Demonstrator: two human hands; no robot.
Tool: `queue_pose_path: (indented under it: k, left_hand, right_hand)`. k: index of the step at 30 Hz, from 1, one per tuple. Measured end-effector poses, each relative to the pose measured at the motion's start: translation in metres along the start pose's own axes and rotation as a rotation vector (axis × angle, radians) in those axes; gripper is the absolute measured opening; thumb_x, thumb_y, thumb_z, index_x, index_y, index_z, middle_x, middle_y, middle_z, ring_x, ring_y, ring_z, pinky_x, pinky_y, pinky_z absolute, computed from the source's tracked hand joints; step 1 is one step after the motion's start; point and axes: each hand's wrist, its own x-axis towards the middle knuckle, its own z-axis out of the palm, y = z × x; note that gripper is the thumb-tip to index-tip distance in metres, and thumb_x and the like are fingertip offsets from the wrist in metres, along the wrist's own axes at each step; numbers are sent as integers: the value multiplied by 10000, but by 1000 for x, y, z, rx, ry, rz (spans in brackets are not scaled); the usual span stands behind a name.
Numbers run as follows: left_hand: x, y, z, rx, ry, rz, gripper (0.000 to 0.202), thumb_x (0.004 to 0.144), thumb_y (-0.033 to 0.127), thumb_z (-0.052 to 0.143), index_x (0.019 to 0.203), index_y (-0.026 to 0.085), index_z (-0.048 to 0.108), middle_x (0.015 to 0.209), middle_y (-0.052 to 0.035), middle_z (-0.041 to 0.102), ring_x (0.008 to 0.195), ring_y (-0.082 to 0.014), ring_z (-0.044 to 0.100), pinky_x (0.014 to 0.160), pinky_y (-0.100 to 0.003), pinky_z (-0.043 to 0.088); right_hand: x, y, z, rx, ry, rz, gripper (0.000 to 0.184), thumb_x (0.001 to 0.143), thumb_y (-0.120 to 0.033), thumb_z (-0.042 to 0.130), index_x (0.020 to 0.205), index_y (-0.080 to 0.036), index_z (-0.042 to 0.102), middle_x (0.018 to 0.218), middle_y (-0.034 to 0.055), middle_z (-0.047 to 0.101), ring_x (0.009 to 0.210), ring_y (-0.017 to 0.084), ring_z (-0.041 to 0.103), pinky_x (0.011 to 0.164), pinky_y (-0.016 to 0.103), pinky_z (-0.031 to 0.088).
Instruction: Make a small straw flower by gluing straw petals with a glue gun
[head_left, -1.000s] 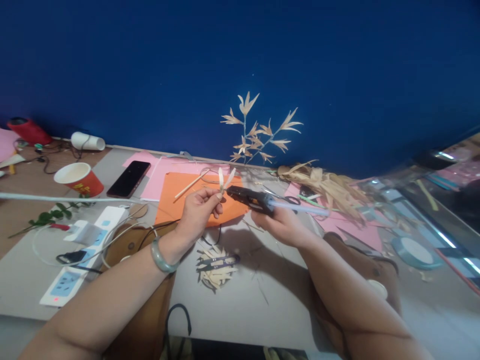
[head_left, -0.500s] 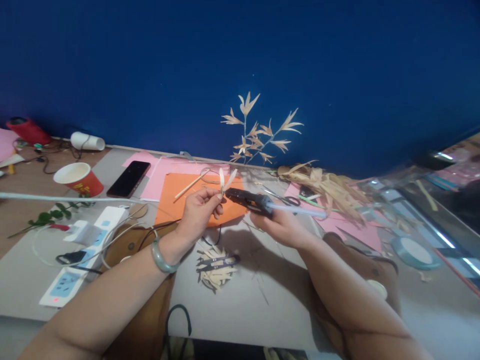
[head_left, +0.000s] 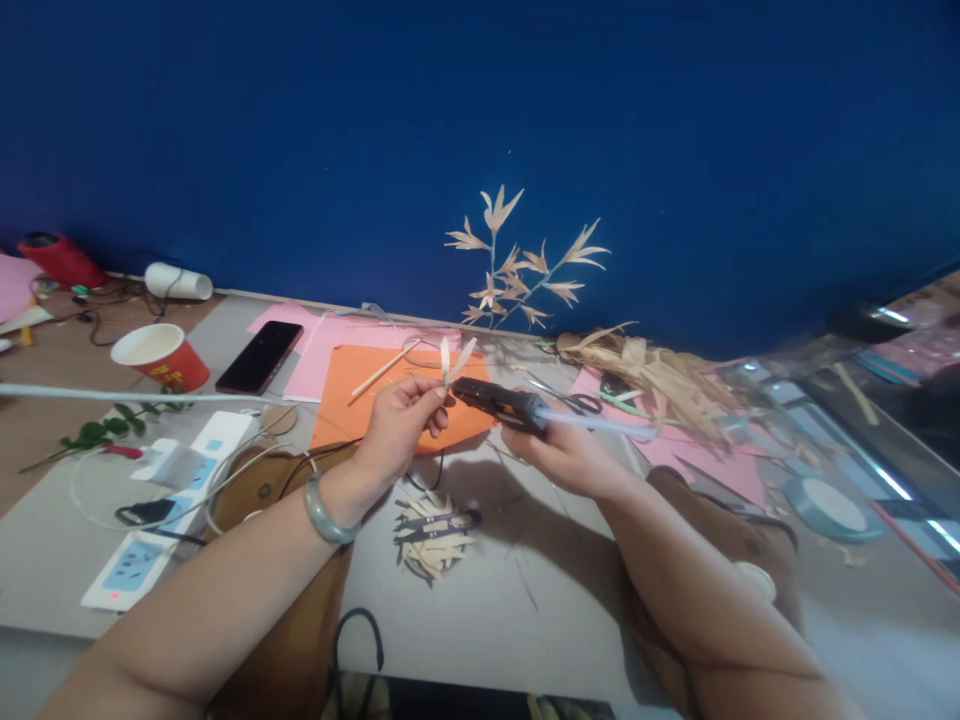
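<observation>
— Two hands are seen over the table (head_left: 465,620). Left hand (head_left: 397,420) status?
— A leaf sprig (head_left: 454,358) is pinched at its base between thumb and fingers (head_left: 431,400), with the leaves pointed up. A green bangle (head_left: 326,510) is worn at the wrist.
— Right hand (head_left: 566,450)?
— Its fingers are wrapped around a glue gun (head_left: 499,398). The nozzle is aimed left at the sprig base. Whether it touches cannot be told. A pale glue stick (head_left: 600,423) is seen sticking out of the back.
— Sprig location?
— It is held between both hands, above the near edge of an orange sheet (head_left: 345,400).
— Surroundings?
— Snips (head_left: 439,523) are laid on a pile of strips (head_left: 427,555) just below the hands. A phone (head_left: 259,357) and a red cup (head_left: 160,357) are placed far left, with a power strip (head_left: 150,540) nearer. A leafy branch (head_left: 517,270) is stood against the blue wall. Dried husks (head_left: 652,375) are heaped to its right.
</observation>
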Motion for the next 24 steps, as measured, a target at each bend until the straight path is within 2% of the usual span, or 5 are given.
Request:
queue_pose_path:
  k: [7, 14, 24]
  left_hand:
    - [2, -2, -2, -18, -14, 16, 205, 735, 313, 692, 783, 122, 638, 555, 6, 587, 481, -72, 512, 456, -187, 376]
    - [3, -2, -3, -60, -33, -26, 224, 709, 328, 711, 776, 130, 631, 596, 3, 606, 477, -65, 509, 447, -188, 363]
    - [1, 2, 0, -41, -36, -53, 227, 712, 333, 707, 769, 130, 623, 614, -9, 614, 466, -59, 493, 441, -184, 363]
  right_hand:
    - [1, 0, -3, -5, 20, -36, 127, 821, -269, 492, 725, -186, 507, 618, -14, 519, 586, 127, 479, 580, 244, 390]
    - [-1, 1, -2, 10, 20, 10, 214, 819, -287, 486, 632, -184, 500, 556, -9, 513, 579, 130, 477, 568, 247, 392]
    - [1, 2, -3, 37, -10, -8, 184, 825, -298, 490, 679, -186, 502, 584, -11, 517, 563, 125, 472, 563, 247, 398]
